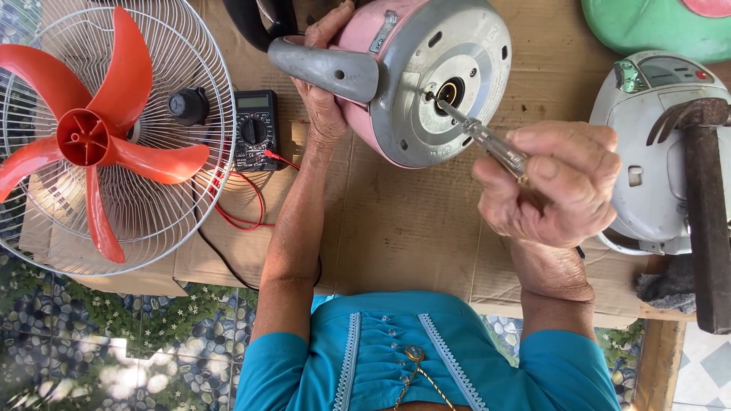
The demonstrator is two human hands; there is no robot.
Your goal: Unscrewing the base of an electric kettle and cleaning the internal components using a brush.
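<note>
At the far left of the cardboard-covered table (396, 228) lay a fan (99, 137), its red blades inside a white wire grille, with a black knob showing behind the wires. Just to its right sat a black multimeter (255, 129), and its red lead (244, 202) and a black lead curled toward you over the cardboard edge.

Your left hand (324, 91) reached up from below and wrapped around the side of the pink kettle (403, 76), fingers closed on its body just behind the grey handle, which pointed left. You held the kettle tipped on its side above the table, so its grey round base faced you, with the dark socket at the centre of that base in plain view.

Your right hand (556, 183) was clenched around the clear handle of a screwdriver (483, 141). The shaft ran up and left, and its tip rested at a small fastener just beside the central socket; whether it was seated in the head was too small to tell.

Further right stood a white appliance (647, 152) with a small panel on top. A hammer (704, 205) lay across its right side, head up, handle running toward you. A green plastic object (647, 27) sat at the top right corner.
</note>
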